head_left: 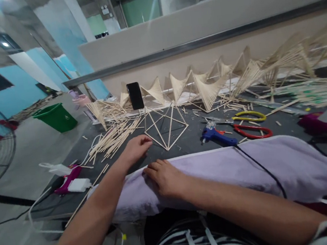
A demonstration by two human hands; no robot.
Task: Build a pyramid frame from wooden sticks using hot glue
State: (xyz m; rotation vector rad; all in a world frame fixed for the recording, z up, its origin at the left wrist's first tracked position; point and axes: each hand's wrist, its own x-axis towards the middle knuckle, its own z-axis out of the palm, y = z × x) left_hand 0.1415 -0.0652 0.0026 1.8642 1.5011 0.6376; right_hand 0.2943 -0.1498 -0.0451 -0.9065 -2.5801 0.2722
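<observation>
A frame of thin wooden sticks [169, 131] stands on the dark table, its near corner pointing toward me. Just left of it is my left hand [138, 146], fingers curled together near the frame's left corner; whatever they may hold is too small to make out. My right hand [165, 176] rests on the lilac cloth [217, 163] along the table's front edge, its fingers bent loosely with nothing visible in them. A blue glue gun [218, 135] lies right of the frame, its cord crossing the cloth. Behind the frame a black phone [135, 95] stands upright.
Loose sticks [114, 139] lie at the left. Finished stick models [207, 86] line the back. Red-handled [253, 130] and yellow-handled tools [250, 116] lie at the right. A power strip [70, 179] sits at the left edge; a green bin [56, 117] stands beyond.
</observation>
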